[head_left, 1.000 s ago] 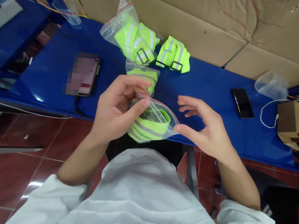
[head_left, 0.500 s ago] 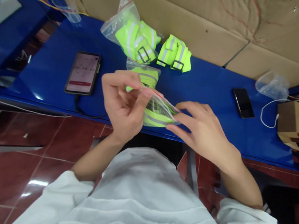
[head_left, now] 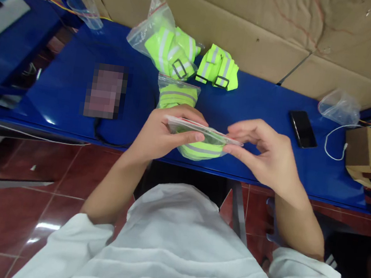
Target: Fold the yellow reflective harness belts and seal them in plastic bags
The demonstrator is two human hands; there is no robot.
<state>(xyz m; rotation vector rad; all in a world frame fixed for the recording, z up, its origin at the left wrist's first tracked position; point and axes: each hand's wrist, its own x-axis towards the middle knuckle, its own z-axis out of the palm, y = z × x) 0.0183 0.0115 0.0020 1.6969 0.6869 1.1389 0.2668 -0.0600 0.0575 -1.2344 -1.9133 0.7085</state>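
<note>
Between my hands, over the front of the blue table, is a clear zip-lock bag (head_left: 201, 152) with a folded fluorescent yellow-green reflective strap inside. My left hand (head_left: 164, 132) holds the left part of its red-lined top, thumb on the near side and fingers behind. At the right end of that top edge, my right hand (head_left: 267, 155) pinches the bag between thumb and fingers. Just beyond my left hand lies another bagged strap (head_left: 177, 94), partly covered by the hand. Farther back are a larger bagged strap (head_left: 170, 50) and an unbagged strap (head_left: 218, 68), both with black buckles.
A blurred-out phone (head_left: 104, 92) lies left on the blue table (head_left: 256, 93), a black phone (head_left: 303, 129) right. Clear plastic cups (head_left: 86, 11) stand near both back corners. A small cardboard box (head_left: 368, 151) and white cables sit at the right edge; cardboard lines the back.
My left hand has moved right and lower along the bag's top, its thumb now flat against it. My right hand has shifted slightly right to the bag's end. The top edge looks flatter.
</note>
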